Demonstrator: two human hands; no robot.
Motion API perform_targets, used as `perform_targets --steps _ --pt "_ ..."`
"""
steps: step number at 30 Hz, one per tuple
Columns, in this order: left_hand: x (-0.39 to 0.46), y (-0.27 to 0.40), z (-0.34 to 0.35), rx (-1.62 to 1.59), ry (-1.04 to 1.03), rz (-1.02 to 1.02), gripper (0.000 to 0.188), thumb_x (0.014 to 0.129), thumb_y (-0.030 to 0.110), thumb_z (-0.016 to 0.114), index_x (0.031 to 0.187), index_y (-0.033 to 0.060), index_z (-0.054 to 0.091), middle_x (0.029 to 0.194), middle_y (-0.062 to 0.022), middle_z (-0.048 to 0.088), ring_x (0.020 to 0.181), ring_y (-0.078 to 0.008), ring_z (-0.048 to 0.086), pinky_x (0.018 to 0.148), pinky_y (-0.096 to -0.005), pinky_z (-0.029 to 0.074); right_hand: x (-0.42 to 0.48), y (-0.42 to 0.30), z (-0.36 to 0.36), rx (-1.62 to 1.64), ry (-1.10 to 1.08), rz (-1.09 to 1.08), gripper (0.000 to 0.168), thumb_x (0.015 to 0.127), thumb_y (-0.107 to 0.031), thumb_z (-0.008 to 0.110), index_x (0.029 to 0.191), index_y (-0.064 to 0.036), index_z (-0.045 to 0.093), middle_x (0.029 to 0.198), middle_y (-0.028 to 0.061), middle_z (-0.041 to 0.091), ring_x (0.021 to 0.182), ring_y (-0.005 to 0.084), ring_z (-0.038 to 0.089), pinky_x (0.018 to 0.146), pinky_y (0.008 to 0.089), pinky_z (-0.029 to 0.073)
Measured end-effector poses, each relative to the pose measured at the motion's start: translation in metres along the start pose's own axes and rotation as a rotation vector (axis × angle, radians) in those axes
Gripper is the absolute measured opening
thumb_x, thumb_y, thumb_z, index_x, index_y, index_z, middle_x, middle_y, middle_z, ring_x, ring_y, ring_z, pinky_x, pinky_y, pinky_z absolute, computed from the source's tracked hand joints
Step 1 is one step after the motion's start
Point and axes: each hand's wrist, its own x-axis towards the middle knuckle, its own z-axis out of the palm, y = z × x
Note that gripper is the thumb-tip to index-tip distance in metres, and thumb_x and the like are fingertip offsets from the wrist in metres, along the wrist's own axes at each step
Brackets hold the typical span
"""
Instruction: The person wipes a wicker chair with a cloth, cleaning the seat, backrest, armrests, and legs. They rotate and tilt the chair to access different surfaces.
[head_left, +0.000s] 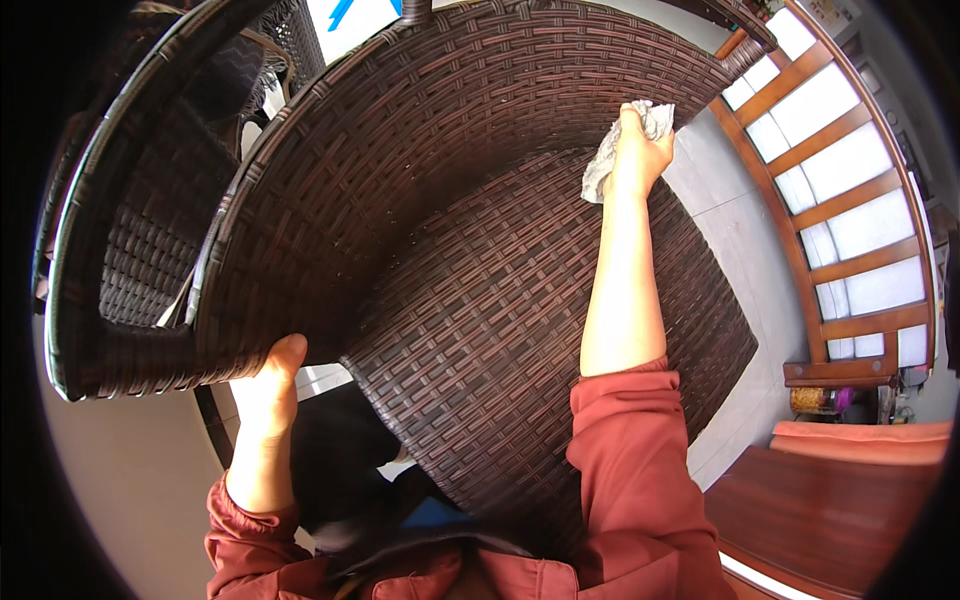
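Observation:
Before me is a dark brown woven wicker chair, with its curved backrest at the top of the view. My left hand grips the edge of the chair's side at the lower left, the thumb lying over the weave. My right hand clasps a crumpled pale cloth against the inner wicker near the right end of the backrest. The palm side of the right hand and part of the cloth are hidden.
To the right stands a wooden slatted frame on the grey tiled floor. A reddish-brown wooden surface with a folded orange cloth lies lower right. More dark wicker shows at the left, beyond the chair's armrest.

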Motion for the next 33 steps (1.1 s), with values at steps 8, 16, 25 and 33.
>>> perform_targets --steps 8,16,25,33 --pt "0.0 0.0 0.003 -0.057 -0.011 0.004 0.055 0.076 0.019 0.069 0.122 -0.0037 0.049 0.12 -0.0105 0.053 0.11 -0.0222 0.047 0.097 -0.036 0.036 0.002 -0.024 0.004 0.106 -0.09 0.174 0.036 0.078 0.005 0.066 0.112 0.001 0.056 0.105 0.0077 0.062 0.092 0.0161 0.06 0.084 0.0284 0.047" --pt "-0.004 -0.002 -0.006 -0.002 0.036 -0.128 0.068 0.066 0.011 0.067 0.129 0.0011 0.043 0.128 -0.0104 0.047 0.119 -0.0254 0.042 0.105 -0.039 0.029 0.002 -0.027 0.005 0.129 -0.128 0.187 0.042 0.074 0.005 0.071 0.112 0.002 0.052 0.103 0.0093 0.061 0.091 0.0162 0.059 0.083 0.0285 0.047" --pt "-0.002 0.006 0.003 -0.05 0.037 -0.033 0.052 0.072 0.015 0.07 0.118 -0.0027 0.052 0.115 -0.0091 0.054 0.105 -0.0206 0.049 0.095 -0.0353 0.038 -0.001 -0.033 0.006 0.083 -0.111 0.234 0.038 0.078 0.002 0.066 0.114 0.0 0.056 0.11 0.0091 0.06 0.099 0.0187 0.058 0.091 0.0333 0.045" --pt "-0.002 0.008 0.004 -0.068 0.038 -0.043 0.052 0.072 0.015 0.07 0.118 -0.0022 0.052 0.114 -0.0086 0.055 0.105 -0.0206 0.049 0.094 -0.0354 0.039 -0.001 -0.028 0.008 0.058 -0.066 0.168 0.038 0.079 0.0 0.066 0.115 0.0 0.055 0.11 0.0089 0.06 0.099 0.0185 0.058 0.09 0.0326 0.045"
